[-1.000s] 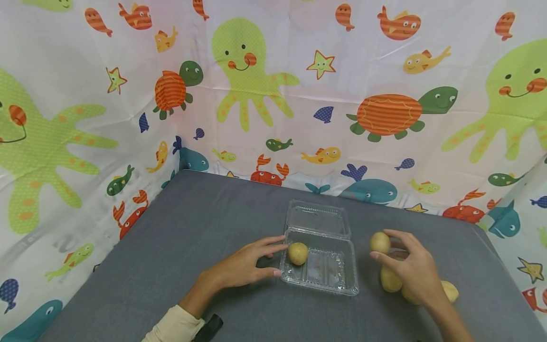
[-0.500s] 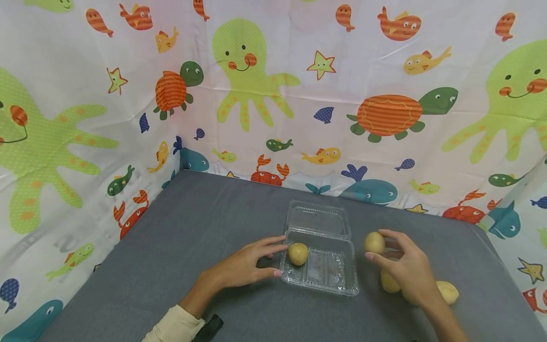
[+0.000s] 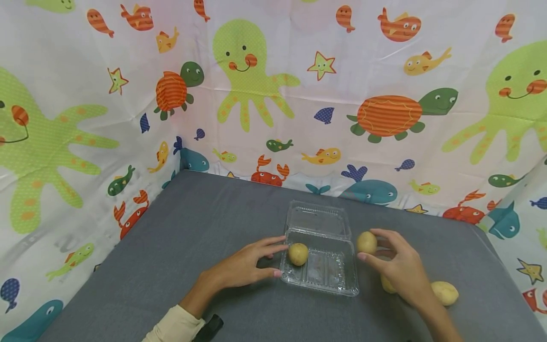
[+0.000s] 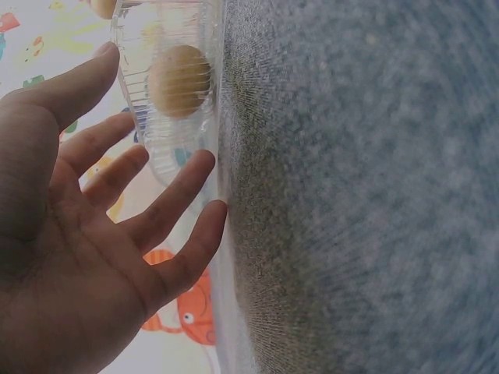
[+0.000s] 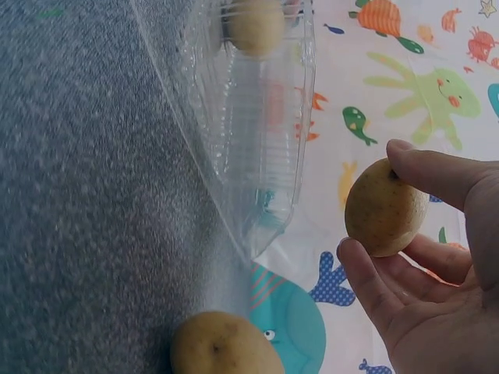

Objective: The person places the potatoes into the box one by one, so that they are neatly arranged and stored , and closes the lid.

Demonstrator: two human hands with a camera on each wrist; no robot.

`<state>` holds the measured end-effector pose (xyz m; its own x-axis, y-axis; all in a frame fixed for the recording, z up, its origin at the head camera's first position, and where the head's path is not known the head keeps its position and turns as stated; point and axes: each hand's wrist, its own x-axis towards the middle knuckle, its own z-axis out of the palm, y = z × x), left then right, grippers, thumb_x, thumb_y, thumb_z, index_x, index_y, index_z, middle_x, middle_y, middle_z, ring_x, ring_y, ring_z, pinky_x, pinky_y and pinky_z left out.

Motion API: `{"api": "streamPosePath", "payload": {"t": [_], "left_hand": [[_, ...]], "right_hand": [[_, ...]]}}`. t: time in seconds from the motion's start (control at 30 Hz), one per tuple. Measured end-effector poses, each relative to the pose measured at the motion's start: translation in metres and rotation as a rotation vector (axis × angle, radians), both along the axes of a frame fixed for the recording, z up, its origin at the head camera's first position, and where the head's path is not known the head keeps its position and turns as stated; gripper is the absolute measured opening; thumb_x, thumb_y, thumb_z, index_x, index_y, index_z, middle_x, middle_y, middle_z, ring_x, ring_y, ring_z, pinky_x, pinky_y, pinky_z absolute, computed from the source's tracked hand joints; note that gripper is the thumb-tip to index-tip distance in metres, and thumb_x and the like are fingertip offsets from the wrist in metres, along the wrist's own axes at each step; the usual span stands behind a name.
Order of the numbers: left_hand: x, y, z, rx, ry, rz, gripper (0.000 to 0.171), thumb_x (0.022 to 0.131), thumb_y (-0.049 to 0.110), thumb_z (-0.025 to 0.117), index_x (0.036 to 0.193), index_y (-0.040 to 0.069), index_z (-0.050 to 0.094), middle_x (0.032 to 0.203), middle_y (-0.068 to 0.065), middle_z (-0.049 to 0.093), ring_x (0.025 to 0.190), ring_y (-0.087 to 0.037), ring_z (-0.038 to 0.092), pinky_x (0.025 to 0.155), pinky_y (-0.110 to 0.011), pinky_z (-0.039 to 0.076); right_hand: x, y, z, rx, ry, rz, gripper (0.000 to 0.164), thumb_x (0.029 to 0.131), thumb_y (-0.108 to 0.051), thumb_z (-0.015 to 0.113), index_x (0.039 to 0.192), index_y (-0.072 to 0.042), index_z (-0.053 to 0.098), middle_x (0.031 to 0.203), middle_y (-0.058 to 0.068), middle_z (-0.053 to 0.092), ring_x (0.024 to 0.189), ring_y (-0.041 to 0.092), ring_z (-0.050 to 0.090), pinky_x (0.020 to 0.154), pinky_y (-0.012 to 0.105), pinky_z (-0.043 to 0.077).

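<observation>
A clear plastic clamshell box (image 3: 329,266) lies on the grey table with its lid folded back. One potato (image 3: 297,254) sits in the left part of its base. My left hand (image 3: 245,266) is at the box's left edge, fingers spread and nearly straight, thumb and fingertips at the rim. Between thumb and fingers my right hand (image 3: 401,266) holds another potato (image 5: 386,209), raised just right of the box. Beneath and behind that hand lie more potatoes, one of them a pale potato (image 3: 445,293); the hand partly hides the others.
The grey tabletop (image 3: 205,209) runs back to a white curtain (image 3: 273,95) printed with sea animals, which also closes off both sides. A dark strap (image 3: 208,328) is at my left wrist, beside the light sleeve (image 3: 175,327).
My right hand has moved left with its potato, from above the loose potatoes to near the box's right edge. The left hand and the box have stayed put.
</observation>
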<state>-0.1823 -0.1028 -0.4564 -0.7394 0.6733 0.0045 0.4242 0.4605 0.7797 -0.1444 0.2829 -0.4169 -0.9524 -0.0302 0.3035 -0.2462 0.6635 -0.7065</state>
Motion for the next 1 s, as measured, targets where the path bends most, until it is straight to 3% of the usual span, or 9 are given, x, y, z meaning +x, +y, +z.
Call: {"api": "streamPosePath", "payload": {"t": [0.27,0.67,1.0], "left_hand": [[0.000,0.000,-0.001,0.005,-0.004,0.003,0.069,0.101,0.045,0.073,0.162,0.026,0.046,0.172,0.013,0.031,0.136,-0.021,0.061,0.115,-0.051,0.046],[0.000,0.001,0.000,0.012,-0.022,0.003,0.068,0.102,0.044,0.072,0.162,0.024,0.047,0.173,0.011,0.031,0.136,-0.025,0.061,0.115,-0.054,0.046],[-0.001,0.000,-0.003,0.015,-0.016,0.005,0.068,0.102,0.046,0.071,0.162,0.024,0.047,0.172,0.014,0.031,0.136,-0.025,0.061,0.115,-0.056,0.046]], "right_hand": [[-0.001,-0.008,-0.003,-0.012,0.008,0.019,0.065,0.081,-0.020,0.095,0.136,-0.003,0.064,0.128,0.013,0.068,0.098,-0.005,0.069,0.078,0.016,0.058],[-0.001,-0.014,-0.009,0.024,0.042,0.024,0.062,0.080,-0.022,0.096,0.133,-0.008,0.068,0.121,0.008,0.072,0.092,0.001,0.073,0.074,0.018,0.059],[-0.003,-0.021,-0.015,-0.007,0.064,0.081,0.062,0.079,-0.017,0.096,0.132,-0.004,0.068,0.122,0.009,0.071,0.095,0.005,0.073,0.076,0.029,0.063]]}}
